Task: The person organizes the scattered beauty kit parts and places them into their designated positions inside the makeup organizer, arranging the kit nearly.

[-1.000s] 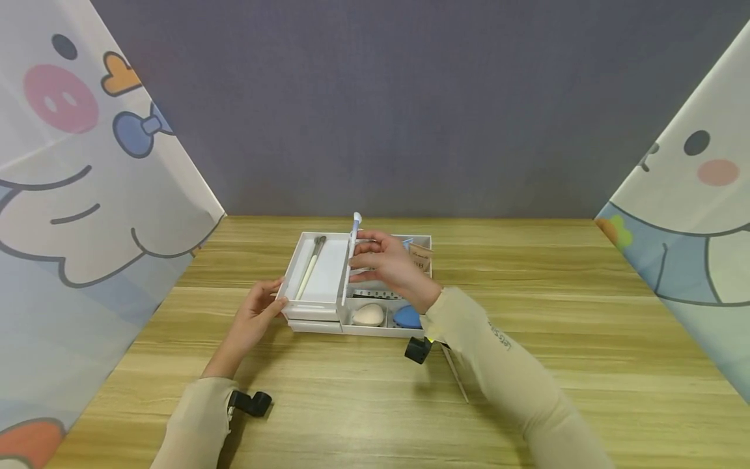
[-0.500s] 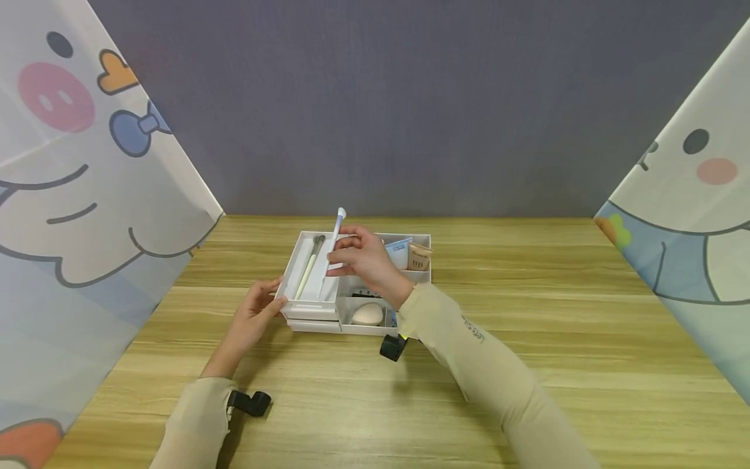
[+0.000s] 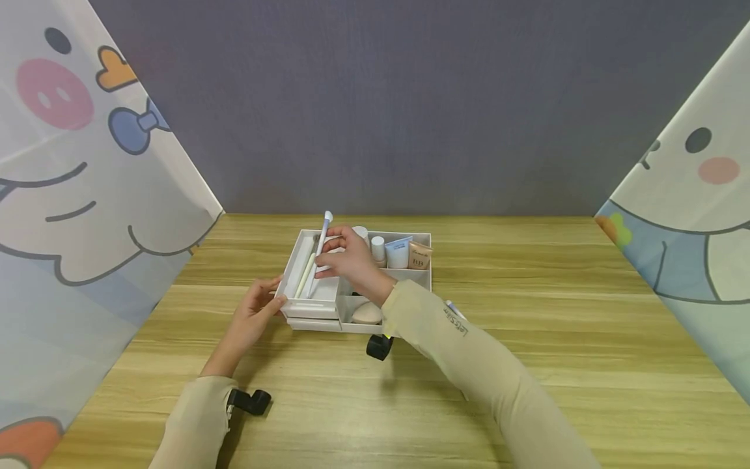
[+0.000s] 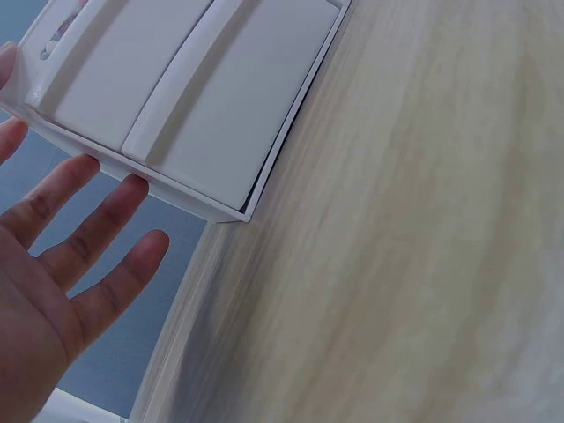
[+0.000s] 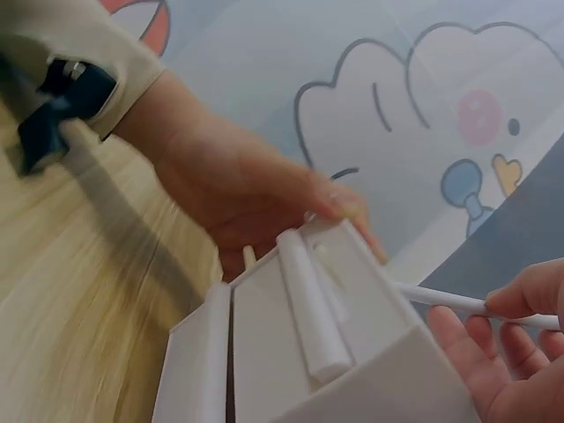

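A white cosmetics organizer (image 3: 313, 312) with drawers on its left side sits on the wooden table. My left hand (image 3: 258, 309) steadies its left end, thumb at the top edge; in the left wrist view the extended fingers (image 4: 115, 207) touch the side wall. My right hand (image 3: 351, 260) pinches a slim white-handled makeup brush (image 3: 319, 251), tilted with its pale head up, over the top tray. A brush with a cream handle (image 3: 305, 275) lies in that tray. In the right wrist view the held brush handle (image 5: 445, 297) runs from the fingertips toward the organizer.
In the organizer's right compartments stand a blue tube (image 3: 398, 253), a beige tube (image 3: 419, 256) and a white-capped bottle (image 3: 378, 249), with a beige makeup sponge (image 3: 367, 313) at the front. A pale stick (image 3: 455, 309) shows past the right sleeve. A grey wall (image 3: 410, 111) rises behind.
My right hand has moved left with the brush, from the organizer's middle to over the tray, bringing the tubes and bottle into view. My left hand has stayed in place.
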### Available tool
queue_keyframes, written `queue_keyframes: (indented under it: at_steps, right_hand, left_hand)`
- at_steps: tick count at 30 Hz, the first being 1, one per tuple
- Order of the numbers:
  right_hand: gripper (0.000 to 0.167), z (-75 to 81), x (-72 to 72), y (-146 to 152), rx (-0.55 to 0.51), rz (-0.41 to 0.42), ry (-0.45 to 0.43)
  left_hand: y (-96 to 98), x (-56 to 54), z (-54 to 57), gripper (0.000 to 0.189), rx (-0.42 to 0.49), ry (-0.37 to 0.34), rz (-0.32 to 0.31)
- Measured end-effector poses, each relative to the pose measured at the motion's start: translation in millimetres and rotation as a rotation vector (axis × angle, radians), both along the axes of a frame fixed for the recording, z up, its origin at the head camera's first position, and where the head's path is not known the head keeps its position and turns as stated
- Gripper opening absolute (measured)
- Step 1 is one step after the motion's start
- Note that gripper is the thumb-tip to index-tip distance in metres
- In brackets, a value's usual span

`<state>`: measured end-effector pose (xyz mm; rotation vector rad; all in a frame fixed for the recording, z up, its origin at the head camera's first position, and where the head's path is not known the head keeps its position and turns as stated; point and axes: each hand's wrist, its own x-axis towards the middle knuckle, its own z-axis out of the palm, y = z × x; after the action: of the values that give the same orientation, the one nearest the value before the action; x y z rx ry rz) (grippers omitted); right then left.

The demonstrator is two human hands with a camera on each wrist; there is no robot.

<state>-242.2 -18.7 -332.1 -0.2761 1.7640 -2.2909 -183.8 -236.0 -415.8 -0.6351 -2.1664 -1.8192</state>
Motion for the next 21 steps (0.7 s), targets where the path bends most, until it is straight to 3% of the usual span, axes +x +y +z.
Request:
queue_keyframes:
  at_steps: [21]
  right_hand:
    - [0.055,13.2,-11.2,-4.1,0.250,0.089,-0.118]
  left_hand:
    - [0.2,1.8,4.1,0.023,-0.040,-0.022,0.013]
